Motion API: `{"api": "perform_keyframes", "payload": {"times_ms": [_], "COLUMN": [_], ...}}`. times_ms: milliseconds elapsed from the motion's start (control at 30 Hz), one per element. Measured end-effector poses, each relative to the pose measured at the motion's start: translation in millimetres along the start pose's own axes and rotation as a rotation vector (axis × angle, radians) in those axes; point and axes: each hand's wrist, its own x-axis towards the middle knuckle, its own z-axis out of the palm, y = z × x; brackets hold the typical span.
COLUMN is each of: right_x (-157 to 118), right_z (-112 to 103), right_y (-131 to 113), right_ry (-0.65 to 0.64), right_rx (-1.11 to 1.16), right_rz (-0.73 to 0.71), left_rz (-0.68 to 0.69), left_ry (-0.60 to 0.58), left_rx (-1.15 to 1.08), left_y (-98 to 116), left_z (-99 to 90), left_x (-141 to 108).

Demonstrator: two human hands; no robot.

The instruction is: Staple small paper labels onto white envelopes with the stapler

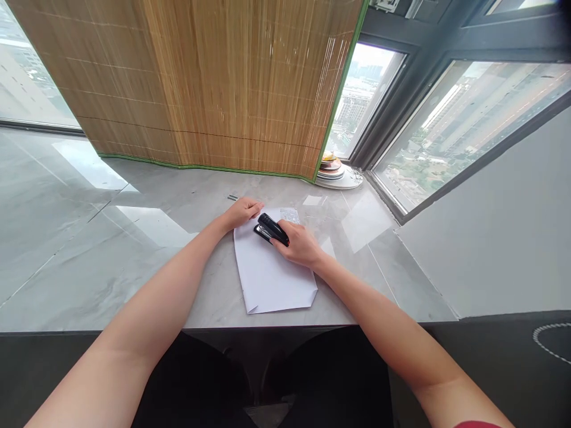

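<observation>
A stack of white paper or a folded white sheet [274,279] lies on the counter in front of me, its two near corners folded in. A small printed patch [289,214] shows near its far right edge. My right hand [300,245] grips a black stapler [273,229] above the paper, the stapler's jaws apart and pointing left. At the paper's far left corner, my left hand [244,212] is closed, with fingers pinched on the edge. Just beyond it lie thin grey strips [232,197] that look like staples.
The grey marble counter [147,261] ends at a front edge near my legs. A bamboo blind [214,89] with green trim hangs along the back. Several stacked plates [332,172] stand by the window corner. A white wall [499,226] bounds the right side.
</observation>
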Motion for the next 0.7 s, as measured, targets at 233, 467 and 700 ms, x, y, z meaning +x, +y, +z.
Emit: {"api": "perform_keyframes", "payload": {"times_ms": [233, 467, 700], "right_x": [-9.2, -3.3, -1.1], "right_z": [-13.0, -12.2, -22.6], "right_y": [10.0, 12.0, 15.5], "right_ry": [-0.12, -0.12, -0.18], "right_rx": [-0.02, -0.053, 0.072], "right_rz": [-0.417, -0.406, -0.279], "left_rz": [-0.004, -0.015, -0.01], "left_ry": [-0.015, -0.007, -0.022], "left_rx": [0.023, 0.068, 0.059], "left_y": [-2.7, -3.6, -3.7], "left_z": [-2.3, -2.6, -3.0], "left_x": [0.1, 0.0, -1.6]}}
